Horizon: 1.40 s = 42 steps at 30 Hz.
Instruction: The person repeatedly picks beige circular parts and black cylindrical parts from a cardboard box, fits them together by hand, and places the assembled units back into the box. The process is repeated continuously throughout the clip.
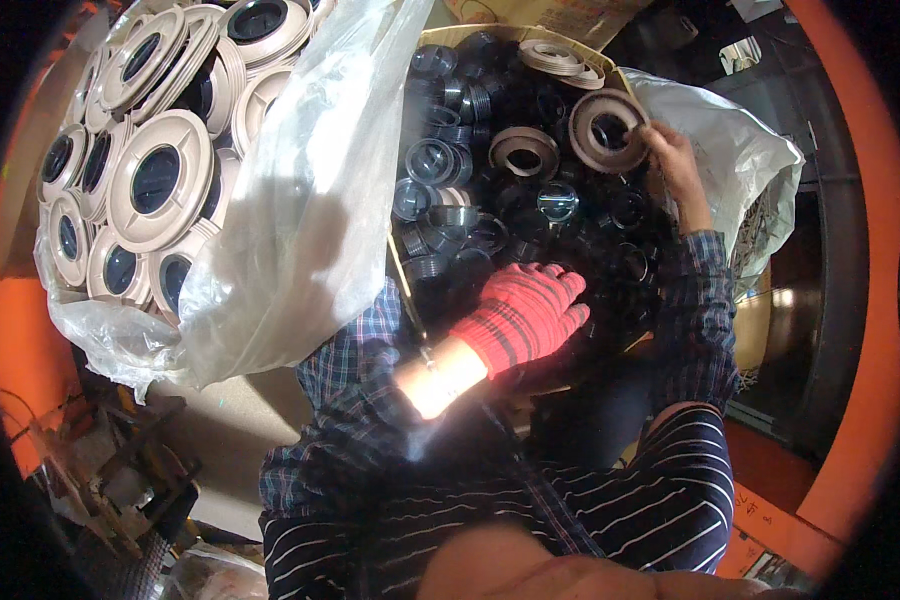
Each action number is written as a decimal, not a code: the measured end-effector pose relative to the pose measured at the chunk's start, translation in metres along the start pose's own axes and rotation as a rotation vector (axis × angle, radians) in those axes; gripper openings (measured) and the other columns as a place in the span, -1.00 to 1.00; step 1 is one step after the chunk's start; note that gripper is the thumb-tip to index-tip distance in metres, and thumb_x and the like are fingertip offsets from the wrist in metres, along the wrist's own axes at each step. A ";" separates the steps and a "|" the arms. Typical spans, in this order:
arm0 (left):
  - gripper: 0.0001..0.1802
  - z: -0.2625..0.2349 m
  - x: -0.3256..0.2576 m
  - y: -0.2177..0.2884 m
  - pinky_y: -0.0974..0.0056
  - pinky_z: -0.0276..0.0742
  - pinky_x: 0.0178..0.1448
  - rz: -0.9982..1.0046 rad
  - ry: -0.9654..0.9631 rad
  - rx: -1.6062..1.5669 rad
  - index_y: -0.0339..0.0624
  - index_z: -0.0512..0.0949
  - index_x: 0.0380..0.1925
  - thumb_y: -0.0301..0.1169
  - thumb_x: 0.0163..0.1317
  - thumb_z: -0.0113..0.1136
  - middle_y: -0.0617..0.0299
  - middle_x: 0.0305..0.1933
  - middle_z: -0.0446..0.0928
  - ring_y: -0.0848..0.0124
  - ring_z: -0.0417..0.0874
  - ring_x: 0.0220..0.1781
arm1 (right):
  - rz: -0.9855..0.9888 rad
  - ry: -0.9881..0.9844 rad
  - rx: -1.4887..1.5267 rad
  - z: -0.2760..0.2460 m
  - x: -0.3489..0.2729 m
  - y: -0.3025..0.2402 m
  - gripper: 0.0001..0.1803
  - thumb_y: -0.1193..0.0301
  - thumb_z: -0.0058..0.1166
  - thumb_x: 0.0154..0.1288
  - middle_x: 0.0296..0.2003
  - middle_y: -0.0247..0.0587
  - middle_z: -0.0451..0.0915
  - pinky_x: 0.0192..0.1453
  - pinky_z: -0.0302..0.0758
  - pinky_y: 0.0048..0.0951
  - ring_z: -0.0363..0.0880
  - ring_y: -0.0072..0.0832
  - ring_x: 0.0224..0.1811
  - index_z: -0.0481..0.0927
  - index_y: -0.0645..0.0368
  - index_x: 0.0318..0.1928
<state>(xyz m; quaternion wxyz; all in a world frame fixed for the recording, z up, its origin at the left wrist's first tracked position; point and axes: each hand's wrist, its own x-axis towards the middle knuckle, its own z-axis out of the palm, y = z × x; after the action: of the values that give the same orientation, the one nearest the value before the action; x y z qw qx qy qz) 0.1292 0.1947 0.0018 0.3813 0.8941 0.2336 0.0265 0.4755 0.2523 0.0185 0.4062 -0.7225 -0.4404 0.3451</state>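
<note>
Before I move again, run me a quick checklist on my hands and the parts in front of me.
1. Right hand has the beige ring: ok, pinched at its right edge.
2. Left hand empty: cannot tell; its fingertips sit against dark parts.
3. Both hands gloved: not ok; only the left wears a glove, red with dark stripes.
4. Black plastic rings within reach: ok, piled just beyond the left hand.
5. Pile free of loose beige rings: not ok.

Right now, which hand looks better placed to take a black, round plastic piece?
Probably the left hand, in a red, dark-striped knit glove: it is over the black, round plastic pieces, though its palm is hidden. The bare right hand holds a brown, round ring by its edge.
</note>
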 end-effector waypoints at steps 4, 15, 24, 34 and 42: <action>-0.43 0.000 0.003 0.004 -0.02 0.44 0.35 -0.013 -0.089 -0.003 -0.03 0.56 0.23 0.09 0.47 -0.04 0.06 0.24 0.60 0.05 0.58 0.27 | -0.077 0.454 -0.839 0.032 0.018 0.011 -0.50 0.16 0.27 0.41 -0.09 0.01 0.78 0.01 0.62 -0.38 0.75 -0.35 -0.05 0.65 0.35 0.11; -0.44 0.002 0.004 0.005 0.00 0.44 0.33 0.004 -0.139 0.061 -0.05 0.55 0.22 0.07 0.46 -0.04 0.08 0.23 0.60 0.08 0.60 0.24 | -0.159 0.032 -0.497 0.081 0.066 0.019 -0.57 0.10 0.30 0.30 -0.24 -0.04 0.79 -0.03 0.64 -0.32 0.77 -0.36 -0.16 0.75 0.17 0.00; -0.65 0.007 -0.002 0.008 0.06 0.54 0.13 0.184 0.325 -0.143 -0.02 0.67 0.01 -0.10 0.40 0.15 0.23 0.10 0.69 0.20 0.67 0.08 | -0.153 -0.661 -0.225 0.183 -0.011 0.016 -0.64 0.27 0.06 0.50 -0.17 -0.03 0.77 -0.04 0.67 -0.26 0.77 -0.27 -0.14 0.74 0.32 -0.03; -0.78 0.002 -0.008 0.001 0.08 0.60 -0.01 0.195 0.612 -0.219 0.01 0.71 -0.11 -0.22 0.33 0.24 0.32 0.05 0.71 0.23 0.71 0.01 | 0.105 -0.638 -0.652 0.279 0.033 0.098 -0.49 0.14 0.24 0.37 0.15 0.03 0.69 0.26 0.57 -0.20 0.68 -0.13 0.16 0.64 0.06 0.24; -0.74 0.003 -0.005 -0.003 0.01 0.60 -0.01 0.107 0.707 -0.226 0.04 0.68 -0.08 -0.13 0.38 0.19 0.21 -0.05 0.71 0.12 0.71 -0.09 | -0.119 -0.799 -0.200 0.265 0.031 0.115 -0.49 0.25 0.44 0.14 -0.09 -0.02 0.78 0.02 0.64 -0.29 0.72 -0.27 -0.13 0.71 0.32 0.03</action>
<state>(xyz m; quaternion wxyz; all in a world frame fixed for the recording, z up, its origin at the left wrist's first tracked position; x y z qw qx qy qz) 0.1240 0.1927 -0.0019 0.3713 0.7930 0.2994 0.3790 0.3008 0.3238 -0.2026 0.1507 -0.5408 -0.6358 0.5298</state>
